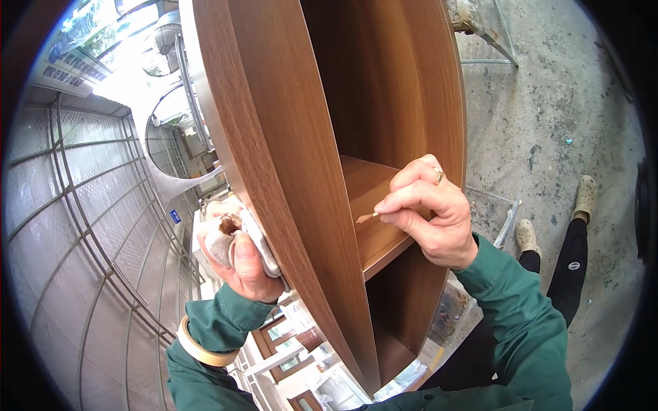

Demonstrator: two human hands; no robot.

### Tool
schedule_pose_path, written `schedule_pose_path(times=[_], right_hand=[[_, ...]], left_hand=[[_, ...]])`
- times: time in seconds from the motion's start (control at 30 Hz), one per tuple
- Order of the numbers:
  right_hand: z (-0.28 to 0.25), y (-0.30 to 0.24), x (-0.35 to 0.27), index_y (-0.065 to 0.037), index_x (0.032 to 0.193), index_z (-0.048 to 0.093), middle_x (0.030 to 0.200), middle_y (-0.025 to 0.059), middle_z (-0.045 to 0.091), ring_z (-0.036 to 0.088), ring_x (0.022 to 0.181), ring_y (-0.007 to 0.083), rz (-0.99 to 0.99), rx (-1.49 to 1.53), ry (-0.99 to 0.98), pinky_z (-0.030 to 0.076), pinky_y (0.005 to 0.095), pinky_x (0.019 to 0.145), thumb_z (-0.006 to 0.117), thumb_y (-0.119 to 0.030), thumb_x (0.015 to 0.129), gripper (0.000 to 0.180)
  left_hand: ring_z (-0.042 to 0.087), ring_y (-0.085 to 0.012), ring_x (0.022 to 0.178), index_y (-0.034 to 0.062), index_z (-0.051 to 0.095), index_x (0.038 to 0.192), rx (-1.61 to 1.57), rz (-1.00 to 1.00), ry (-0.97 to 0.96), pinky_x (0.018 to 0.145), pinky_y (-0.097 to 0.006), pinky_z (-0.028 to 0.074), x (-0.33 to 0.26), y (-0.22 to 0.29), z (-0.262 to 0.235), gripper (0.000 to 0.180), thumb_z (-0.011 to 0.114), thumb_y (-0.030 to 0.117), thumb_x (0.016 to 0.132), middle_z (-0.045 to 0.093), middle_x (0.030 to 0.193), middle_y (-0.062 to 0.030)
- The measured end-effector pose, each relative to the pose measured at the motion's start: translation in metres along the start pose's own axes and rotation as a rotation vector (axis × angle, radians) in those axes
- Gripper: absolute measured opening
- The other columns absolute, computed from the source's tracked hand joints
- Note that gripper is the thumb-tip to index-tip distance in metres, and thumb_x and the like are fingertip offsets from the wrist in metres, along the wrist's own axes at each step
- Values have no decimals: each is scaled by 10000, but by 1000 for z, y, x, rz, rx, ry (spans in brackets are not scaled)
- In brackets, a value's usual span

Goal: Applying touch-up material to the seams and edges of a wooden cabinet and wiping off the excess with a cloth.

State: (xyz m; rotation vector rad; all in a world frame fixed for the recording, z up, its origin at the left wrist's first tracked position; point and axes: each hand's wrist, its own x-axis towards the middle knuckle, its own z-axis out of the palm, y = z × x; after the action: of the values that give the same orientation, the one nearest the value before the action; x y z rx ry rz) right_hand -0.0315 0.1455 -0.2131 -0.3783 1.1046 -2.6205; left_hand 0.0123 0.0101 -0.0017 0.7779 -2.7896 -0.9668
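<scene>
A brown wood-grain cabinet stands tilted across the middle of the head view, its shelf between two openings. My right hand is in front of the shelf. Its thumb and forefinger pinch a small thin stick-like tool with a brown tip; its exact kind is unclear. At the cabinet's left side, my left hand is closed on a greyish-white cloth. A dark brown lump or stain shows on the cloth beside the thumb. Cabinet and cloth partly hide the left fingers.
A roll of tan tape hangs round my left forearm. Metal bars and panels line the left. On the right, a person's legs and pale clogs show on the stained concrete floor. A metal frame stands beyond the cabinet.
</scene>
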Motion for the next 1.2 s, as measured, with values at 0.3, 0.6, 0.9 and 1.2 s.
schedule_pose_path(times=[0.3, 0.6, 0.9, 1.2], right_hand=[[4, 7, 30, -47, 903, 669, 872, 33, 599, 548, 852, 160, -15, 258, 107, 433, 283, 791, 656, 56, 821, 133], [12, 11, 71, -50, 898, 657, 887, 21, 600, 548, 874, 153, -79, 248, 144, 443, 277, 814, 637, 37, 848, 102], [13, 15, 76, -53, 897, 650, 895, 16, 595, 541, 871, 147, -70, 226, 150, 440, 280, 823, 633, 16, 864, 79], [5, 6, 56, -76, 843, 673, 838, 9, 592, 518, 837, 164, -91, 65, 74, 407, 292, 782, 676, 11, 809, 93]], left_hand=[[519, -176, 953, 99, 400, 1161, -39, 126, -24, 838, -341, 454, 1, -4, 1, 333, 569, 260, 923, 490, 1085, -93], [443, -175, 896, 53, 413, 1084, 140, 260, -24, 814, -345, 383, 7, -9, -1, 314, 545, 264, 891, 443, 1038, -109], [439, -177, 904, 69, 420, 1082, 79, 252, -13, 815, -352, 381, 6, -8, 2, 292, 547, 253, 894, 434, 1056, -109], [439, -188, 928, 74, 427, 1072, 78, 299, -30, 835, -362, 374, 7, -12, -1, 292, 556, 262, 889, 438, 1040, -110]])
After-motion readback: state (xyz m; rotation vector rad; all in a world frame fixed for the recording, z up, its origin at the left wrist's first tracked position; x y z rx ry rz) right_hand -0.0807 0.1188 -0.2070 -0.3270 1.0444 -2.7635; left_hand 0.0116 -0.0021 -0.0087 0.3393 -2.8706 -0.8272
